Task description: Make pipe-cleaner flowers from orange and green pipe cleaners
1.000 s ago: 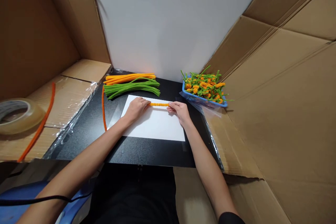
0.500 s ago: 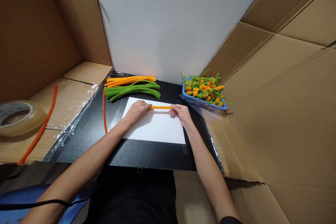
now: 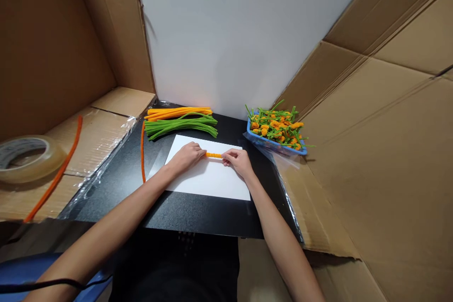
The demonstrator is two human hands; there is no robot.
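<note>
Flat blk tabletop [image 3: 198, 214] & rectangular wht paper sheet [image 3: 208, 180] below my grip, brown cardboard walls [image 3: 382, 151] either side. Slim ribbed orange coil [image 3: 213, 155] btwn L hand [image 3: 189, 155] & R hand [image 3: 239, 161], fingertips pinching both ends.

Wearer, head view: bare left hand [image 3: 186, 156] and right hand [image 3: 238, 162]; bare forearms [image 3: 120, 212]; black garment [image 3: 175, 269], small pale specks [image 3: 186, 239] near its upper edge.
</note>
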